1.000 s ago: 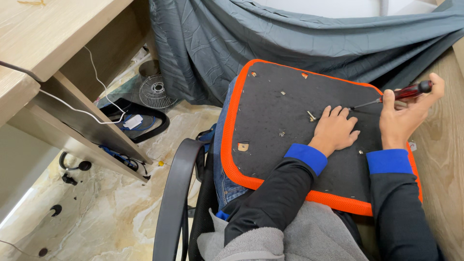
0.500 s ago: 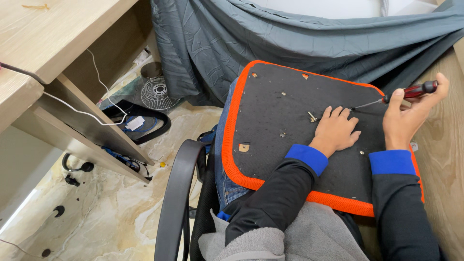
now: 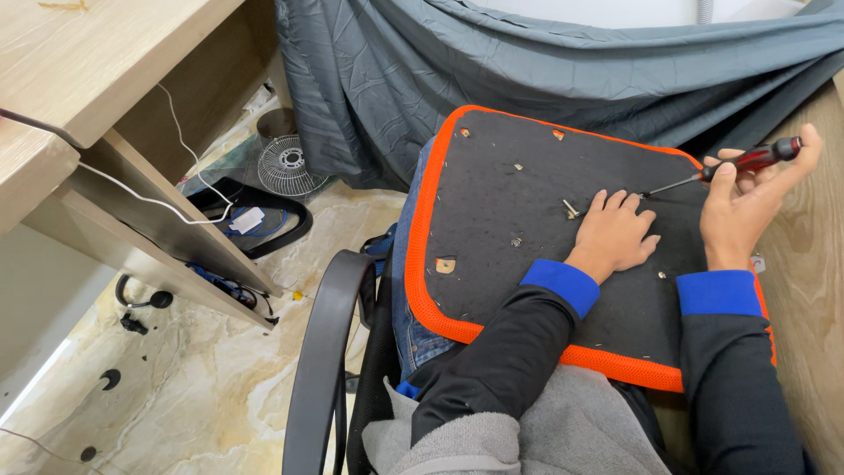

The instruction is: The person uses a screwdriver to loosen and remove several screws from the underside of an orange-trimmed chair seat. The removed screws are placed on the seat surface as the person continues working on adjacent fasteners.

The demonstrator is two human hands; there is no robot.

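Observation:
A black seat panel with an orange mesh rim [image 3: 420,264] lies across my lap, underside up. My left hand [image 3: 615,234] rests flat on it with fingers spread. A loose screw [image 3: 569,208] stands just left of the fingertips. My right hand [image 3: 747,198] grips a red-handled screwdriver [image 3: 747,161], whose thin metal shaft slants down to the panel right by my left fingertips. Several small screws and bits dot the black surface, and a tan patch [image 3: 444,265] shows near the panel's left side.
A grey cloth [image 3: 527,62] hangs behind the panel. A black chair armrest [image 3: 321,352] curves at my left. A wooden desk [image 3: 79,62] with a white cable stands at the left, a small fan [image 3: 283,164] and black cables lie on the marble floor. A wooden surface [image 3: 809,264] borders the right.
My right hand has shifted its hold on the screwdriver handle, moving slightly right and up; the tip stays at the same spot. My left hand has stayed flat on the panel.

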